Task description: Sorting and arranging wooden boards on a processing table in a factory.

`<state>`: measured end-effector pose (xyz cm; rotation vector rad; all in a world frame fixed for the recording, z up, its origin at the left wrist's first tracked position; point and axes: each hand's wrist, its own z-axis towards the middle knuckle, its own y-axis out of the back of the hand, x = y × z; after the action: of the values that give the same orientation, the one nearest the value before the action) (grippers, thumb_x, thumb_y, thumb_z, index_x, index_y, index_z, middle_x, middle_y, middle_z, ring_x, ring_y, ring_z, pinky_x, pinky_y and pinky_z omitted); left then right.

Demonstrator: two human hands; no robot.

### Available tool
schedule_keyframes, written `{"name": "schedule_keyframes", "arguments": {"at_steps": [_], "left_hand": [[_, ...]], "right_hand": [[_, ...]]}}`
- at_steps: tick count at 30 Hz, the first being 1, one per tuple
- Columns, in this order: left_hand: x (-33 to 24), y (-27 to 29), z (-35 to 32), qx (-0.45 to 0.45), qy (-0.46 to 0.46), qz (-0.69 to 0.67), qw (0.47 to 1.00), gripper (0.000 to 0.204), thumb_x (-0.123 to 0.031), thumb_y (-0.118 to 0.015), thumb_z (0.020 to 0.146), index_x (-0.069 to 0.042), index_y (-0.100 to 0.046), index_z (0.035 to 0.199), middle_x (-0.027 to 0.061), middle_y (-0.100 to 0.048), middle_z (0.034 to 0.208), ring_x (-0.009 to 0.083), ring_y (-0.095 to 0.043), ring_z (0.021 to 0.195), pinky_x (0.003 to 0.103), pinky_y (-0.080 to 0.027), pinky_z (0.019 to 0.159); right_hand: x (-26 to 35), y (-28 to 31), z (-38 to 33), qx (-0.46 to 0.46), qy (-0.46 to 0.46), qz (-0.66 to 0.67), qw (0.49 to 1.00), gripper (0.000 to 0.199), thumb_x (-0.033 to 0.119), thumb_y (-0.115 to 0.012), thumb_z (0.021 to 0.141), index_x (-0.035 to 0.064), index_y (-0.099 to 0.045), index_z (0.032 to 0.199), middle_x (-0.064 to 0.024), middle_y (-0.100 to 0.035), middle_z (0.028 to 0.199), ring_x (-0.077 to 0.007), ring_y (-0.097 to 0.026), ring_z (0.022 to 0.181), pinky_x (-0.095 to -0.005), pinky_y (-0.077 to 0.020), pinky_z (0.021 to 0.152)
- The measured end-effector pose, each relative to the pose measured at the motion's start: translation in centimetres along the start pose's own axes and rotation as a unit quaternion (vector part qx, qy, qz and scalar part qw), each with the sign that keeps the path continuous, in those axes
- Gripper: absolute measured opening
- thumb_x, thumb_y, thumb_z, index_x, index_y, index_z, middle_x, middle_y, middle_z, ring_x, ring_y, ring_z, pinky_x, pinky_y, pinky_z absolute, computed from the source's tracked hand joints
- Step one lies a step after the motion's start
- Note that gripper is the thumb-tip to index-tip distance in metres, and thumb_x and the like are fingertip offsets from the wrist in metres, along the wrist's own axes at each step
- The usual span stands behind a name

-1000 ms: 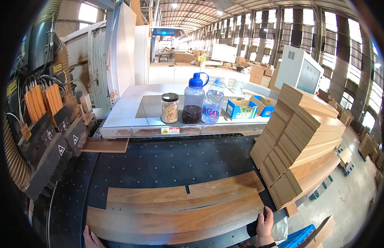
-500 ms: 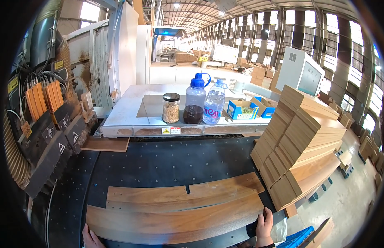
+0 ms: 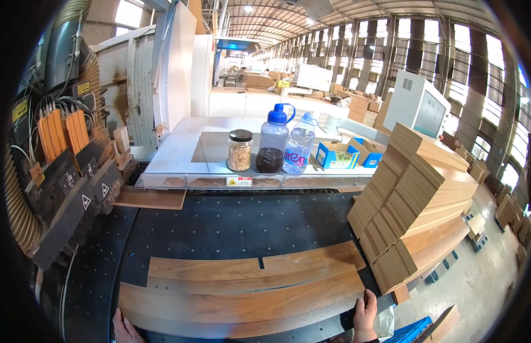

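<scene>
A long wood-grain board (image 3: 242,308) lies crosswise in front of me on a dark, studded table (image 3: 220,226). My left hand (image 3: 126,328) holds its near left end, with the fingers partly cut off by the lower edge of the picture. At the opposite end, my right hand (image 3: 365,316) grips the board's right corner, fingers curled upward. Just beyond, against the board's far edge, rests a second wood-grain panel (image 3: 202,270) with a small dark notch in its far edge.
A tall stack of boards (image 3: 411,206) rises at the right. Beyond the table, a pale ledge (image 3: 180,166) bears a lidded jar (image 3: 240,151), two bottles and small blue boxes (image 3: 337,155). Machinery with orange parts (image 3: 65,134) stands left. Another brown panel (image 3: 151,198) lies far left.
The view has shifted slightly, so the background sits a little lower and to the right. Both hands keep their hold, and the boards look almost unmoved.
</scene>
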<state>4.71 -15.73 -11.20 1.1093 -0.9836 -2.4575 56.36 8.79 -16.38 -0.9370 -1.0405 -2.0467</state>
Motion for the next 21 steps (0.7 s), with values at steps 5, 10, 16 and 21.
{"name": "schedule_keyframes", "arguments": {"at_steps": [5,10,16,21], "left_hand": [[0.95,-0.50,-0.14,-0.011,0.004,0.003,1.000,0.044,-0.031,-0.041,0.096,0.003,-0.049,0.123,0.0250,-0.051,0.122,0.0385,-0.047,0.114,0.041,-0.037,0.099],[0.64,-0.42,0.03,-0.007,0.010,0.007,1.000,0.044,-0.032,-0.041,0.096,0.002,-0.050,0.123,0.0250,-0.051,0.123,0.0384,-0.047,0.115,0.041,-0.037,0.099],[0.79,-0.46,0.02,-0.003,0.010,-0.001,1.000,0.044,-0.031,-0.040,0.096,0.002,-0.050,0.123,0.0248,-0.051,0.123,0.0381,-0.047,0.116,0.041,-0.037,0.100],[1.09,-0.66,-0.03,-0.015,-0.001,0.000,1.000,0.044,-0.032,-0.041,0.096,0.001,-0.050,0.123,0.0243,-0.051,0.122,0.0377,-0.048,0.114,0.040,-0.038,0.098]], "right_hand": [[0.27,0.06,0.06,0.006,-0.002,-0.006,1.000,0.034,0.005,-0.052,0.084,-0.0053,-0.048,0.117,-0.0154,-0.057,0.109,-0.0230,-0.056,0.103,-0.0320,-0.0427,0.091],[0.87,0.08,-0.05,0.002,-0.010,0.003,1.000,0.034,0.005,-0.052,0.084,-0.0053,-0.048,0.117,-0.0157,-0.057,0.110,-0.0234,-0.056,0.104,-0.0321,-0.0425,0.091],[0.51,0.06,0.00,0.000,-0.013,-0.005,1.000,0.035,0.005,-0.052,0.084,-0.0055,-0.048,0.117,-0.0161,-0.057,0.110,-0.0237,-0.055,0.104,-0.0321,-0.0420,0.092],[-0.03,-0.03,0.04,0.001,-0.002,-0.005,1.000,0.035,0.005,-0.052,0.084,-0.0058,-0.048,0.117,-0.0165,-0.056,0.111,-0.0240,-0.055,0.105,-0.0323,-0.0417,0.092]]}}
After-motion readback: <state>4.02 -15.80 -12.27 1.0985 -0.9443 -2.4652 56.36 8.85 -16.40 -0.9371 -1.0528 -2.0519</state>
